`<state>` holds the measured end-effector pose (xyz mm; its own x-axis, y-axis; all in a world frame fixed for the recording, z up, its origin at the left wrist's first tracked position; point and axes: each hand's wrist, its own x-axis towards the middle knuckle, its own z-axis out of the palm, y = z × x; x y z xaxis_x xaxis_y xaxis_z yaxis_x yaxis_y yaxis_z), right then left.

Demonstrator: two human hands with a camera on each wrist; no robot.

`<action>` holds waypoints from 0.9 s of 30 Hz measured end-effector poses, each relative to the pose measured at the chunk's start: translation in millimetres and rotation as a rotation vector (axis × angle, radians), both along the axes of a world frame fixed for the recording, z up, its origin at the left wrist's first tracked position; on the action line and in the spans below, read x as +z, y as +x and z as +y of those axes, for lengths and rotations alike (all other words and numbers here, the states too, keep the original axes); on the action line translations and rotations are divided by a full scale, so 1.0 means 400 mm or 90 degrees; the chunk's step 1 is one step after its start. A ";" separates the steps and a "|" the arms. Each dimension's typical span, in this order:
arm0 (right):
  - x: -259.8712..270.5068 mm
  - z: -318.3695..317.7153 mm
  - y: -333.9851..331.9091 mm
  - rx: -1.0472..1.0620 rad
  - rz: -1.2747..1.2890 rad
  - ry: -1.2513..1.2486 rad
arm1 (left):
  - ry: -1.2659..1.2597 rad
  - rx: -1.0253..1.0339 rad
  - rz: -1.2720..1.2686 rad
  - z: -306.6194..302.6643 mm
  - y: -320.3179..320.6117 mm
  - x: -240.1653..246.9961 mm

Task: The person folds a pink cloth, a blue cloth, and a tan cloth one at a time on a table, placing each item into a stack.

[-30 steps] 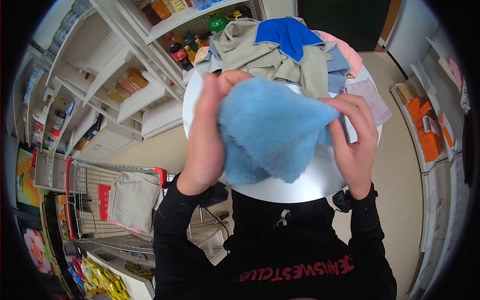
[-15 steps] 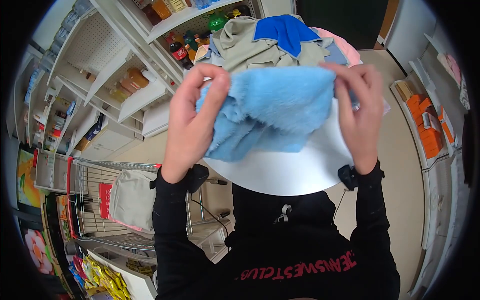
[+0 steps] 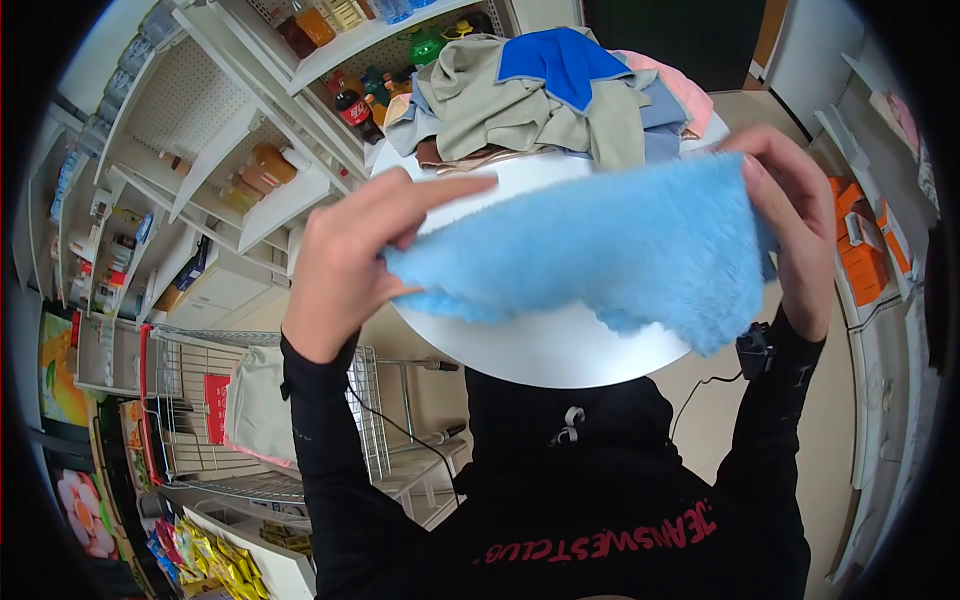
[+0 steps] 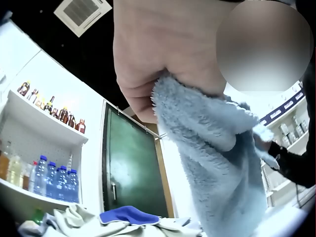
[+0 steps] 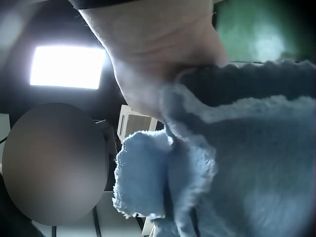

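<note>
A fluffy light blue cloth (image 3: 590,240) is stretched between both hands above the round white table (image 3: 560,360). Its left end is gripped by the left hand (image 3: 350,250), whose index finger points out over the upper edge. The right hand (image 3: 795,220) pinches the upper right corner with thumb and fingers, and the cloth's right side hangs below. In the left wrist view the cloth (image 4: 212,148) hangs in folds from the left hand (image 4: 168,49). In the right wrist view the right hand (image 5: 158,59) holds the cloth (image 5: 256,163), fingertips hidden.
A pile of grey-green, blue and pink cloths (image 3: 540,100) lies at the table's far side. A shopping cart (image 3: 190,400) with folded cloth (image 3: 265,400) stands at the left. Shelves with bottles (image 3: 355,110) are behind, and more shelving with orange boxes (image 3: 860,255) is at the right.
Both hands have moved apart, drawing the bunched cloth out into a wide strip. The right hand has shifted right, the left hand slightly left, and more of the table's far part shows.
</note>
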<state>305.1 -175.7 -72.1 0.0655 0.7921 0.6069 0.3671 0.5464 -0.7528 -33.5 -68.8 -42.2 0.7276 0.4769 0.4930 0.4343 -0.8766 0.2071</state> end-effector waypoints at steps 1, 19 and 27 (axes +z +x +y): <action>0.010 -0.010 0.007 0.015 0.015 -0.046 | 0.003 -0.002 0.000 0.009 -0.006 -0.002; 0.033 0.107 -0.124 0.222 0.042 -0.134 | -0.188 -0.099 -0.215 -0.013 0.129 -0.113; -0.087 0.069 0.047 0.215 -0.572 -0.396 | -0.524 -0.100 -0.577 -0.082 0.046 -0.055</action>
<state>324.1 -148.1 -106.8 -0.4676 0.8662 -0.1764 0.8146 0.3448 -0.4665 -15.0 -101.7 -64.2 0.3570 0.8223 0.4431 -0.2525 -0.3718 0.8933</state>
